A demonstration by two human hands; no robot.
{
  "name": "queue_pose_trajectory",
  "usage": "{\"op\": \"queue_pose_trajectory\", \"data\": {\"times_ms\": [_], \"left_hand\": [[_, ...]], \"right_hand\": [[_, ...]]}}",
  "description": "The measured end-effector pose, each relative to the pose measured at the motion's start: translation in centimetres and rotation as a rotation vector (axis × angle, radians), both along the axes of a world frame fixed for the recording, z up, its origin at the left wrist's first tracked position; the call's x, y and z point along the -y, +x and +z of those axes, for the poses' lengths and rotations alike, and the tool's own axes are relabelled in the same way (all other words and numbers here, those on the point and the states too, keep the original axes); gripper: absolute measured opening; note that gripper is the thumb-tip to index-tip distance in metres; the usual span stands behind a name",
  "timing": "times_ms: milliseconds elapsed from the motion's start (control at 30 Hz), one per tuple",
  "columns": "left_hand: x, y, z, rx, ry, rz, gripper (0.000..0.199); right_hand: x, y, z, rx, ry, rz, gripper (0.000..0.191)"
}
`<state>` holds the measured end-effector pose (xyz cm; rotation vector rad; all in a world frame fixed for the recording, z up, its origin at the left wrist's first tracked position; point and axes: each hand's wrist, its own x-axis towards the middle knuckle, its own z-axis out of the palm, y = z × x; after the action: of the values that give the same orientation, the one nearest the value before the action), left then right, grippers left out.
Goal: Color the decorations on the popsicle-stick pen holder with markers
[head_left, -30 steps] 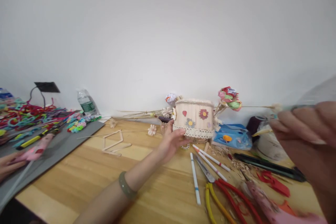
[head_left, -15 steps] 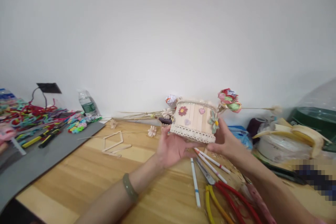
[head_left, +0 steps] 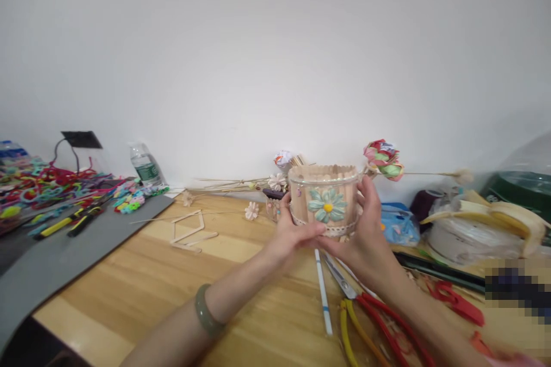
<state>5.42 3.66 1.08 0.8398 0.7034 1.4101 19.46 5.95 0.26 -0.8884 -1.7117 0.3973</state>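
Between my two hands, above the table, is a round basket made of wooden craft sticks (head_left: 301, 198), upright, with lace round its base and a shiny trim near its rim. A green flower with a yellow centre (head_left: 328, 207) on its wall faces me. My left hand (head_left: 293, 230) grips its lower left side, the thumb along the lace. My right hand (head_left: 365, 235) wraps its right side, fingers up the wall and thumb underneath. Below the hands lie red-handled scissors (head_left: 379, 315), a yellow-handled tool (head_left: 350, 327) and a white stick with blue bands (head_left: 322, 292).
Craft sticks (head_left: 189, 232) and wooden flowers (head_left: 252, 210) lie left of centre. A grey mat (head_left: 99, 252) bears colourful pipe cleaners (head_left: 51, 189) and cutters, with a plastic bottle (head_left: 146, 166) behind. At right are a paper flower (head_left: 384, 159), a blue packet (head_left: 399, 223) and a banana peel (head_left: 486, 212).
Both hands have turned the basket, bringing the green flower from its right edge to the front. The red flower and heart no longer show. The basket is less tilted, and its open top shows.
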Motion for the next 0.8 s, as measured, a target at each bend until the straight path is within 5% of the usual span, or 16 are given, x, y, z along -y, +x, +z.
{"op": "queue_pose_trajectory", "data": {"times_ms": [133,233,300,500,800], "left_hand": [[-0.4,-0.4,0.9,0.093,-0.039,0.007,0.073],[-0.5,-0.6,1.2,0.141,-0.024,-0.016,0.061],[-0.4,-0.6,1.1,0.142,-0.027,-0.021,0.061],[0.1,-0.3,0.8,0.122,-0.028,0.011,0.064],[0.0,-0.3,0.9,0.144,-0.023,-0.008,0.064]], "right_hand": [[0.8,1.4,1.9,0.09,-0.012,0.086,0.082],[1.3,2.5,3.5,0.213,0.244,-0.077,0.03],[1.7,2.7,4.1,0.312,0.463,-0.121,0.013],[2.8,2.0,4.3,0.566,0.712,-0.187,0.013],[2.8,2.4,4.6,0.502,0.684,-0.29,0.01]]}}
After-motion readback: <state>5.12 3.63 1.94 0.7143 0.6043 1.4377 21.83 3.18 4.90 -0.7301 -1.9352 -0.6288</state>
